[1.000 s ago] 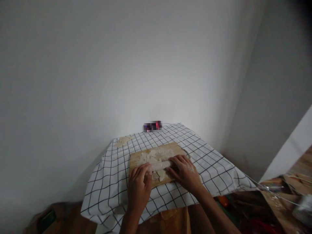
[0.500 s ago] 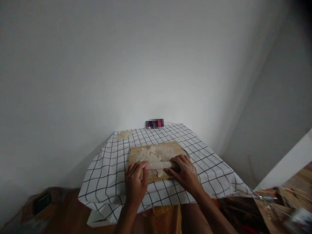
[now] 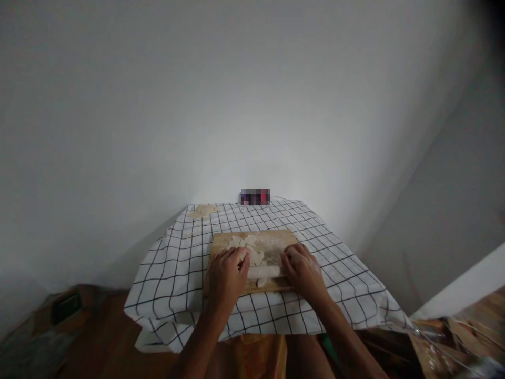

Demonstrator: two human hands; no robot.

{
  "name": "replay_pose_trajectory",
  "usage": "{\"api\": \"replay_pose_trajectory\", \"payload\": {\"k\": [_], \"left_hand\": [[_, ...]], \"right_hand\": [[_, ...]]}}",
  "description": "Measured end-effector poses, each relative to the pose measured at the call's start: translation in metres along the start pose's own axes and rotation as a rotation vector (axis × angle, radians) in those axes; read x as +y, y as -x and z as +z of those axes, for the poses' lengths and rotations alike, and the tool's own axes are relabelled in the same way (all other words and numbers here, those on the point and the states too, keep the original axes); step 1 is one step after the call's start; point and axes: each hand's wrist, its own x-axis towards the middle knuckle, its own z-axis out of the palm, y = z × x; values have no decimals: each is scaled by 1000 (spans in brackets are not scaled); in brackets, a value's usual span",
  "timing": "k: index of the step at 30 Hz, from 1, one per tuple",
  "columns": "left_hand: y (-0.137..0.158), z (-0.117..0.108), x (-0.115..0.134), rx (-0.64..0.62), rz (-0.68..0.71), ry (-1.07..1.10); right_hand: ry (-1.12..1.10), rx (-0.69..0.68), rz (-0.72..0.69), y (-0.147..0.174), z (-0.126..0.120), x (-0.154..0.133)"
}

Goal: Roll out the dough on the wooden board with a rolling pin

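Observation:
A pale, flour-dusted rolling pin (image 3: 265, 272) lies crosswise on a wooden board (image 3: 272, 234). My left hand (image 3: 228, 273) is closed over its left end, with the fingers curled forward. Over the right end my right hand (image 3: 303, 267) is closed in the same way, knuckles up. Both ends of the pin are hidden under the hands. Just beyond the pin lies a thin, ragged sheet of dough (image 3: 256, 255), partly covered by my left hand. A small scrap of dough (image 3: 261, 282) sits on the near side of the pin. Flour is spread over the board.
A white checked cloth (image 3: 347, 263) covers the table. More flattened dough (image 3: 203, 210) lies at the far left corner. A blurred dark and red object (image 3: 255, 197) stands by the wall. Cardboard boxes (image 3: 65, 310) and clutter lie on the floor to both sides.
Both hands have curled more tightly over the rolling pin, and my left hand sits further forward over the dough. The pin now lies slightly closer to the board's near edge. The view has shifted slightly.

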Motion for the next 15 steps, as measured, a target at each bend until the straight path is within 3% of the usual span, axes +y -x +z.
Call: {"api": "replay_pose_trajectory", "payload": {"k": [7,15], "left_hand": [[-21,7,-8,-43,33,-125],[-32,14,-10,-81,9,-163]], "right_hand": [[118,-185,49,-31,-1,-3],[155,-404,-33,-79,5,0]]}}
